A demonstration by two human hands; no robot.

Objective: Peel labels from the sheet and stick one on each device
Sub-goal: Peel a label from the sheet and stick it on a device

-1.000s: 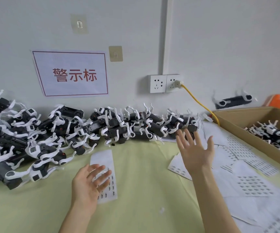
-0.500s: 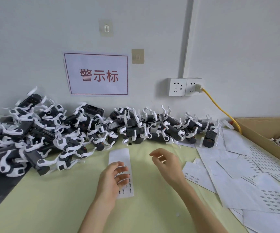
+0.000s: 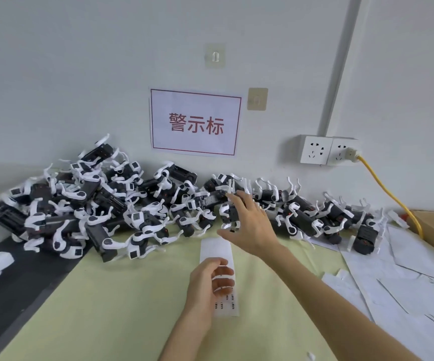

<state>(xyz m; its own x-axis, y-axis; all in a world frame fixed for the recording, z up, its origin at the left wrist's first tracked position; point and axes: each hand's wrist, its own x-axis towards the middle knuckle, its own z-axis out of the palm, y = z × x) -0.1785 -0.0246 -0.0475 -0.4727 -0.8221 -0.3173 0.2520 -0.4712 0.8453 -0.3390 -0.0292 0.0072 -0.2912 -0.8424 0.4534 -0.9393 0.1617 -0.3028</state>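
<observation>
1. The label sheet point(image 3: 219, 269), a narrow white strip, lies flat on the counter point(image 3: 122, 308) at lower center of the frame, with small dark labels on its lower part.
2. The left hand point(image 3: 205, 285) rests over the sheet, fingers point(image 3: 222, 282) loosely curled on the paper, grasping nothing.
3. The right hand point(image 3: 247, 225), fingers spread and released, reaches at center frame to the devices point(image 3: 143, 204), black and white, heaped along the wall.
4. Loose white sheets point(image 3: 403, 290) cover the lower right.
5. A red-bordered sign point(image 3: 195, 122) hangs above; a yellow cable point(image 3: 390, 194) runs from the socket point(image 3: 327, 152).
</observation>
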